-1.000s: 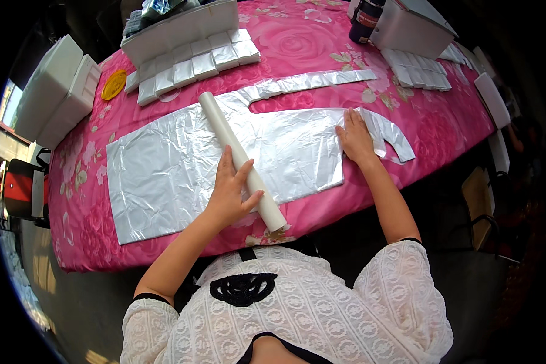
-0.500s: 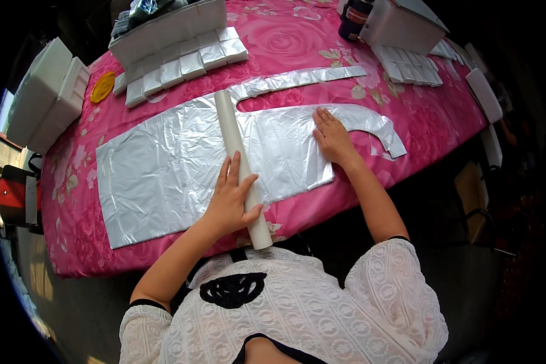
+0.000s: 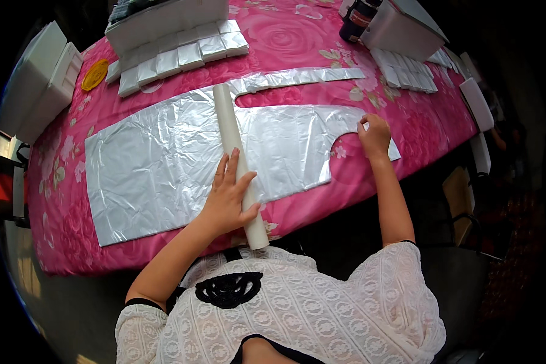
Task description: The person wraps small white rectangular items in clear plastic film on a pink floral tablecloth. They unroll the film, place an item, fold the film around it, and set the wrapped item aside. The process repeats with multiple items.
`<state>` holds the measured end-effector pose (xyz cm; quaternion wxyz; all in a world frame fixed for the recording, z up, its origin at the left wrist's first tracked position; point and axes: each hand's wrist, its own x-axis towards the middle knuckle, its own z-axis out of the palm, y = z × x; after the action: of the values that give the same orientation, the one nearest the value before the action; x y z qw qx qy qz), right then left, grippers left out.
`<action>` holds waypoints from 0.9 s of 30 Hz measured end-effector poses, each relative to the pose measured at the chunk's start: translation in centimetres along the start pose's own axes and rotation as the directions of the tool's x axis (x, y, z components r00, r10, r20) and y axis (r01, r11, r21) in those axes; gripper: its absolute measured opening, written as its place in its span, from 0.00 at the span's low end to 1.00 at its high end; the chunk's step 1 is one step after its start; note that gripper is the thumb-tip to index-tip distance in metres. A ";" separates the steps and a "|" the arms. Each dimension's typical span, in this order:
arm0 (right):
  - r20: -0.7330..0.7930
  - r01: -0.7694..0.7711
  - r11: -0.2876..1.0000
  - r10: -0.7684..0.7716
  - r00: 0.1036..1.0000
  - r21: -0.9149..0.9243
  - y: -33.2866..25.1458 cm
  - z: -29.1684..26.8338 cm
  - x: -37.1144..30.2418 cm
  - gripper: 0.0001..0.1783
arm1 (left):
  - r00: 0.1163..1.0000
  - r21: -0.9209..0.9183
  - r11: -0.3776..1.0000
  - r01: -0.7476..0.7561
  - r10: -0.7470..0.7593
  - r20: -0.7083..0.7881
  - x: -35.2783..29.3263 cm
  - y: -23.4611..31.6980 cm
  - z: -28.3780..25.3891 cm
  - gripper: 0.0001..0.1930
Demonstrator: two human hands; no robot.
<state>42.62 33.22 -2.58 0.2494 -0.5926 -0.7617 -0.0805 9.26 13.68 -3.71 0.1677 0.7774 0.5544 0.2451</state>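
A glossy silvery-white plastic sheet (image 3: 145, 164), cut like an apron with two long straps and a curved notch, lies flat on the table. Across its middle rests a pale cylindrical tube (image 3: 226, 115), its near end reaching past the table's front edge. My left hand (image 3: 225, 197) lies on the tube's near half and the plastic beside it, fingers stretched and spread. Over the nearer strap (image 3: 346, 117), close to its tip, is my right hand (image 3: 376, 134) with curled fingers. What those fingertips pinch, if anything, cannot be made out.
Folded white plastic packets (image 3: 188, 56) line up before a white box (image 3: 164, 27) at the back. More packets (image 3: 403, 70) lie by another box (image 3: 400, 30) and a dark bottle (image 3: 359, 19). A yellow disc (image 3: 95, 74) and white boxes (image 3: 35, 79) are at left.
My right hand has moved right, from lying flat on the sheet to the nearer strap, and its fingers have curled. My left hand stays on the tube.
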 end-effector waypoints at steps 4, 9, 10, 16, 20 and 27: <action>-0.116 0.184 0.905 -0.151 0.982 0.382 -8.6 -3.2 -1.0 0.07 | 1.000 -0.039 0.999 0.020 -0.021 -0.023 0.1 0.5 -0.5 0.28; 0.089 0.140 0.693 -0.283 0.955 0.708 -20.2 -5.3 -5.9 0.08 | 0.939 -0.849 0.474 0.234 -0.336 0.072 0.1 1.8 -2.0 0.19; 0.190 0.078 0.649 -0.332 0.924 0.757 -21.9 -5.3 -6.9 0.08 | 0.880 -0.948 0.084 0.308 -0.403 0.250 0.0 1.9 -2.4 0.18; 0.177 0.126 0.446 -0.577 0.797 0.886 -26.8 -6.0 -10.6 0.15 | 0.739 -0.905 -0.051 0.423 -0.558 0.377 -1.5 -2.9 -5.8 0.12; 0.198 0.202 0.601 -0.530 0.824 0.773 -24.9 -6.8 -10.1 0.18 | 0.672 -0.793 0.142 0.592 -0.631 0.388 -5.6 -11.1 -12.1 0.09; 0.760 -0.022 0.945 -0.249 0.601 0.327 -22.9 -6.6 -12.0 0.28 | 0.493 -0.253 0.445 0.859 -0.853 0.173 -12.5 -19.7 -18.7 0.08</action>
<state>25.02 13.58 1.38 -0.0316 -0.4707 -0.8321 0.2917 -20.00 8.11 -1.23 0.3920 0.3583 0.8229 0.2020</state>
